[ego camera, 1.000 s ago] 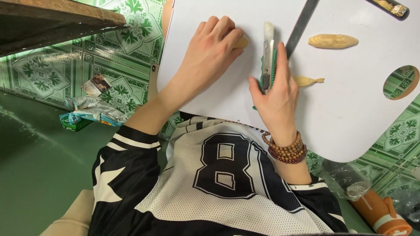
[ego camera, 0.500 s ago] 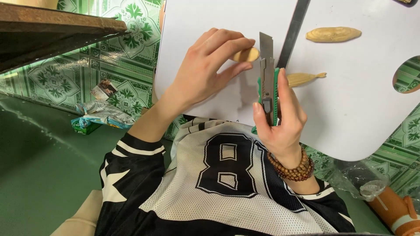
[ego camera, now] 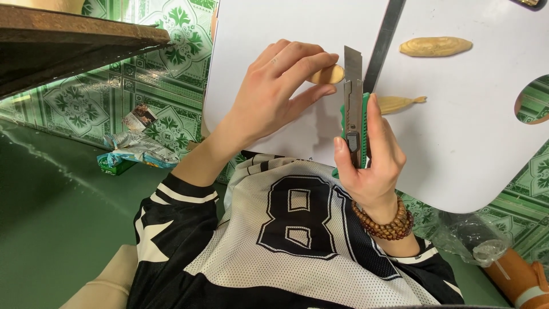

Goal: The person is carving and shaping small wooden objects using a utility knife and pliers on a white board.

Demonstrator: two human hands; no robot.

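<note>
Left hand lies on the white board, fingers curled over a small tan wooden piece, pinning it flat; only the piece's right end shows past the fingertips. Right hand is closed around a green utility knife, thumb along the left side of the handle, fingers wrapped on the right. Blade is extended, pointing away from the body, its tip just beside the exposed end of the wooden piece; can't tell if steel is actually touching wood. A metal ruler runs diagonally across the board just right of the blade. Two more carved wooden bits sit on the board: a long oval one near the top right, well apart from the hands, and a smaller pointed one just beside the right hand's fingers. Board has a cutout hole at its right edge with green patterned tile showing through. Right wrist wears a brown bead bracelet. Person wears a black-and-white mesh jersey. Crumpled wrappers on the floor at left, dark wooden table edge at top left, clear plastic bag and an orange object at bottom right.
</note>
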